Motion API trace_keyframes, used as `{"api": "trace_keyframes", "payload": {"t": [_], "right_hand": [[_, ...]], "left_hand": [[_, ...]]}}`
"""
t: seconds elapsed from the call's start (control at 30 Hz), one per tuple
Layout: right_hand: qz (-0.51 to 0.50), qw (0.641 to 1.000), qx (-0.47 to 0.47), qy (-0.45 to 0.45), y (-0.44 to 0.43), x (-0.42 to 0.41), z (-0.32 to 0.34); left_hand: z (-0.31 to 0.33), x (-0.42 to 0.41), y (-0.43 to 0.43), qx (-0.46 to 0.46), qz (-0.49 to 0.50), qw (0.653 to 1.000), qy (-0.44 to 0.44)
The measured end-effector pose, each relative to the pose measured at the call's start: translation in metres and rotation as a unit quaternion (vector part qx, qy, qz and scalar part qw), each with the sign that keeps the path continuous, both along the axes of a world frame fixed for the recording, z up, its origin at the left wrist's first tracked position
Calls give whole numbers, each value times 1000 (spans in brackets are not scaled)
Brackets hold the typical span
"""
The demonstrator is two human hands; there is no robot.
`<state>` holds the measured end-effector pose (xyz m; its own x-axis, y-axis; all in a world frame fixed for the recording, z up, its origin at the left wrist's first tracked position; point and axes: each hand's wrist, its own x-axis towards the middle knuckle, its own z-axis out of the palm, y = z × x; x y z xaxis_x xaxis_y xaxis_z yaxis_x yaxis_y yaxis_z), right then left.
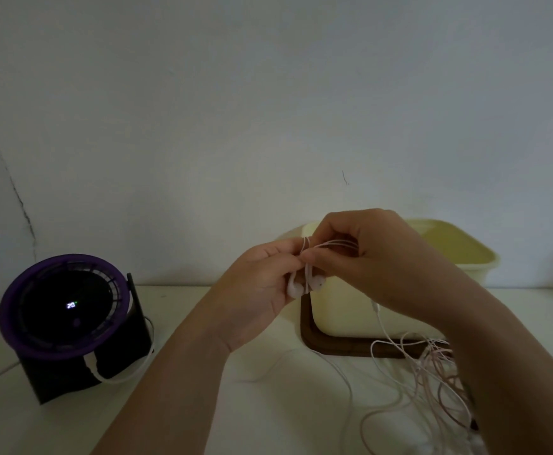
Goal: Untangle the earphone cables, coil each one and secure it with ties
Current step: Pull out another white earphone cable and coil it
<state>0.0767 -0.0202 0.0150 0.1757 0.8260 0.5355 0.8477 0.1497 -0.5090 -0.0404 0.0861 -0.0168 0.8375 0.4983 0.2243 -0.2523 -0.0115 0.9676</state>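
Tangled cables [431, 357] beside bin [459, 257] (fan [64, 307] leftward)

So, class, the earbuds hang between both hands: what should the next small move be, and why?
Probably the right hand draws up more white cable for another loop at the left hand: the earbuds hang there, and most cable lies loose beside the pink tangle.

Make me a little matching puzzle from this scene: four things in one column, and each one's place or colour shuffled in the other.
Things:
1. white earphones
2. fan
3. wooden tray
4. tangled cables

Descriptions:
A. under the cream box
B. loose heap, lower right
C. purple rim, far left
D. held up in the air

Pairs: 1-D, 2-C, 3-A, 4-B
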Motion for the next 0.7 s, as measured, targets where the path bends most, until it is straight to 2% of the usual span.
{"api": "trace_keyframes", "payload": {"t": [0.27, 0.47, 0.57, 0.7], "right_hand": [[28, 998, 23, 54, -3, 1, 3], [34, 998, 21, 42, -5, 8, 6], [68, 993, 36, 86, -4, 12, 5], [123, 973, 56, 187, 5, 13, -3]], "left_hand": [[1, -3, -2, 30, -10, 999, 5], [2, -7, -5, 88, -25, 994, 56], [3, -9, -6, 103, -32, 991, 74], [4, -11, -9, 91, -47, 993, 61]]}}
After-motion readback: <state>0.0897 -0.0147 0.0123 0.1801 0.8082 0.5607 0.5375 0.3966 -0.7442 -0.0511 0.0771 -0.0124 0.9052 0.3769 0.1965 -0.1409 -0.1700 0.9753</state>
